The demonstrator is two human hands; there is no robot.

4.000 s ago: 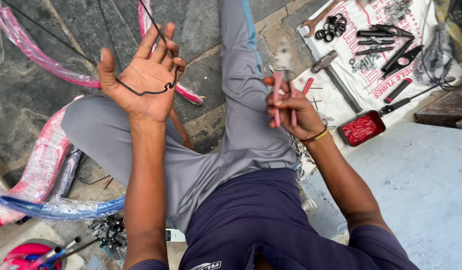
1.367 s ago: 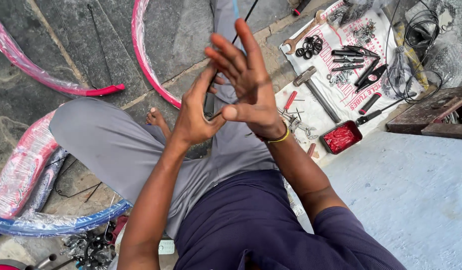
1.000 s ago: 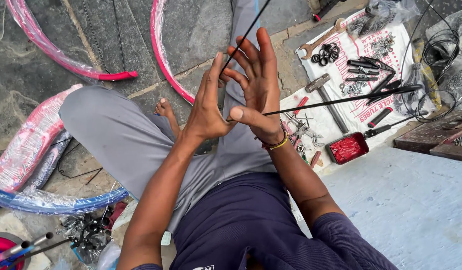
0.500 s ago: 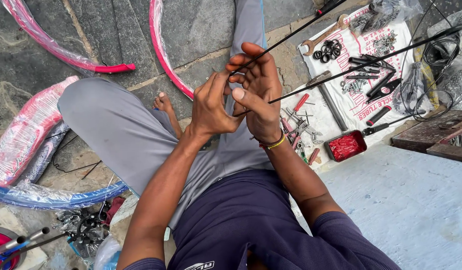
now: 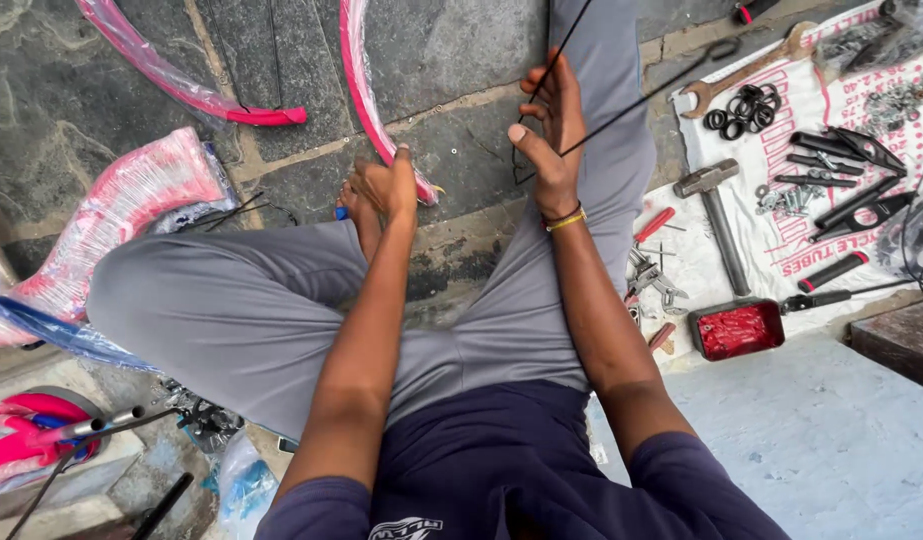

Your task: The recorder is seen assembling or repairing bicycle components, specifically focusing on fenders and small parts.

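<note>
Stone-paved floor (image 5: 101,110), person sitting cross-legged in grey trousers, seen from above. Right hand (image 5: 551,135) raised over the right knee, fingers curled closed on a thin black cable (image 5: 636,100); two strands run up and right from the hand, one toward the top edge, one toward the cloth. Left hand (image 5: 386,185) lower, down by the bare foot, just beside a pink plastic-wrapped rim (image 5: 366,95); fingers bent, cannot tell if they hold anything. Second pink wrapped rim (image 5: 181,85) lies further left, well apart. White printed cloth (image 5: 881,260) spread on the floor at right carries a hammer (image 5: 716,205), a spanner (image 5: 746,70), black rings (image 5: 741,105), black-handled pliers (image 5: 846,205). Red tin tray (image 5: 736,330) sits near the right knee, beside the cloth.
</note>
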